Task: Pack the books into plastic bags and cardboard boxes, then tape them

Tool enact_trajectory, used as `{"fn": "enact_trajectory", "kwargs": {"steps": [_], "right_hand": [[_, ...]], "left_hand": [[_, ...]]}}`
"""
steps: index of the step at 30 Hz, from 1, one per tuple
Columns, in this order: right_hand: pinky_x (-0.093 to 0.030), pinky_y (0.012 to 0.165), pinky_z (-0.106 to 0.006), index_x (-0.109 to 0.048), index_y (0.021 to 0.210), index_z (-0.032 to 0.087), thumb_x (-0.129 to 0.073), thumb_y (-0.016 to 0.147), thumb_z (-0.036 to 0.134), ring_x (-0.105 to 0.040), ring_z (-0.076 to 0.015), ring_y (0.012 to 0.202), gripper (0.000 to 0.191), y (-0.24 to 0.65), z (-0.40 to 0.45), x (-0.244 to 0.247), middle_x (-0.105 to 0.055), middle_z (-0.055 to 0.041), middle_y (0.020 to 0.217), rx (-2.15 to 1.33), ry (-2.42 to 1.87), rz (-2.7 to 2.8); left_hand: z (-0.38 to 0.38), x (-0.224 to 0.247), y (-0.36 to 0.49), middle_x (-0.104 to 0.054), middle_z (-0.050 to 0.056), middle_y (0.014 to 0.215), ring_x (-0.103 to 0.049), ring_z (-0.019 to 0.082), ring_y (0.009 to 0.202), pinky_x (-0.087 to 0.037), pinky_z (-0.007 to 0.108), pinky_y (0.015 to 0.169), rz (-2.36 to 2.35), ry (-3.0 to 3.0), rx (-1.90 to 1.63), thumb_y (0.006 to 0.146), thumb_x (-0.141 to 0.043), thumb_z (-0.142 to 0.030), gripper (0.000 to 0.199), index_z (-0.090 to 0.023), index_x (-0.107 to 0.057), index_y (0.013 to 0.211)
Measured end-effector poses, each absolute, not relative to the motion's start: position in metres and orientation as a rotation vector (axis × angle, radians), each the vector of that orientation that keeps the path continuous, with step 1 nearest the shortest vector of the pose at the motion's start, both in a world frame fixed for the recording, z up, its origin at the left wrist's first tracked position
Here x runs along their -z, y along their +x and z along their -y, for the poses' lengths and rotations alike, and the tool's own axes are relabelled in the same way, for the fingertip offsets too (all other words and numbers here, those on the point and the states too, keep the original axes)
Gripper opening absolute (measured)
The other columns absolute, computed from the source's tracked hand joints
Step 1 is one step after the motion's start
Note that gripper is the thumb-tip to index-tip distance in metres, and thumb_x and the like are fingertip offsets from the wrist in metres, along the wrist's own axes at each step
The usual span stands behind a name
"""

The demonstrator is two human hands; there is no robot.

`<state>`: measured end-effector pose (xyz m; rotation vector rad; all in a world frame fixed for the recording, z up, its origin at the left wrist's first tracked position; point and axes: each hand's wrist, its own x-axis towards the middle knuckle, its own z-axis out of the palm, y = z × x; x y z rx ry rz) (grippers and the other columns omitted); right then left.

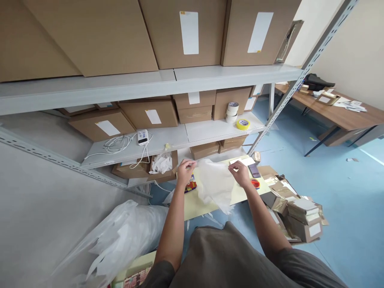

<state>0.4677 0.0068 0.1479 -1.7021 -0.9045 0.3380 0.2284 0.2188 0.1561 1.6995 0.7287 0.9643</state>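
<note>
A translucent white sheet [214, 182] hangs spread between my two hands, above a pale yellow board. My left hand [186, 171] pinches its upper left corner. At the upper right edge, my right hand [240, 173] has its fingers closed on the sheet. Beside my left wrist, a red and blue printed item [191, 185] lies on the yellow board [195, 208], partly covered by the hand and arm. Orange-handled scissors [255, 183] and a dark phone-like item [255, 171] lie to the right of my right hand.
Metal shelving [207, 136] ahead holds cardboard boxes, white tape rolls [232, 112], a yellow tape roll [243, 124] and a power strip [143, 137]. A large plastic bag [135, 228] sits at the left. Piled cartons [304, 220] stand on the floor at the right, with a wooden table [342, 112] beyond.
</note>
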Motion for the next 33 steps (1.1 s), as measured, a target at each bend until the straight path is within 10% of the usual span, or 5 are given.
{"fn": "enact_trajectory", "kwargs": {"steps": [9, 14, 17, 23, 33], "right_hand": [[-0.05, 0.065, -0.035, -0.07, 0.074, 0.025, -0.084, 0.077, 0.055, -0.062, -0.0221, 0.068, 0.033, 0.468, -0.005, -0.156, -0.072, -0.0037, 0.073, -0.538, -1.709, 0.812], [-0.052, 0.079, -0.037, -0.065, 0.076, 0.025, -0.083, 0.08, 0.058, -0.068, -0.0257, 0.092, 0.038, 0.467, 0.0, -0.169, -0.075, -0.0074, 0.097, -0.542, -1.604, 0.91], [-0.052, 0.086, -0.037, -0.057, 0.077, 0.026, -0.08, 0.084, 0.06, -0.068, -0.0267, 0.103, 0.041, 0.469, 0.001, -0.175, -0.074, -0.0069, 0.1, -0.631, -1.484, 0.908], [-0.051, 0.069, -0.031, -0.056, 0.093, 0.028, -0.077, 0.086, 0.064, -0.063, -0.0186, 0.07, 0.042, 0.464, -0.019, -0.185, -0.064, 0.0031, 0.072, -0.656, -1.384, 0.694], [-0.059, 0.09, -0.042, -0.075, 0.114, 0.025, -0.094, 0.067, 0.042, -0.073, -0.0302, 0.101, 0.054, 0.462, -0.016, -0.141, -0.08, -0.0065, 0.102, -1.114, -1.358, 0.769]], "left_hand": [[-0.213, -0.147, 0.245, -0.066, 0.01, 0.146, -0.061, 0.031, 0.134, -0.05, 0.038, 0.108, -0.587, 1.736, -0.639, 0.06, -0.098, -0.032, 0.088, -0.029, -0.066, 0.142], [-0.213, -0.147, 0.248, -0.077, 0.009, 0.108, -0.07, 0.028, 0.108, -0.052, 0.04, 0.105, -0.606, 1.82, -0.662, 0.071, -0.09, -0.039, 0.024, -0.023, -0.081, 0.086], [-0.213, -0.157, 0.244, -0.077, 0.01, 0.11, -0.069, 0.029, 0.111, -0.053, 0.04, 0.103, -0.497, 1.735, -0.638, 0.069, -0.091, -0.046, 0.032, -0.022, -0.071, 0.067], [-0.205, -0.169, 0.254, -0.077, 0.007, 0.092, -0.071, 0.021, 0.083, -0.058, 0.031, 0.079, -0.46, 1.438, -0.519, 0.072, -0.089, -0.055, 0.045, -0.018, -0.078, 0.095], [-0.212, -0.162, 0.266, -0.075, 0.004, 0.084, -0.07, 0.019, 0.08, -0.054, 0.025, 0.07, -0.792, 1.396, -1.028, 0.088, -0.071, -0.069, 0.053, -0.018, -0.077, 0.104]]}}
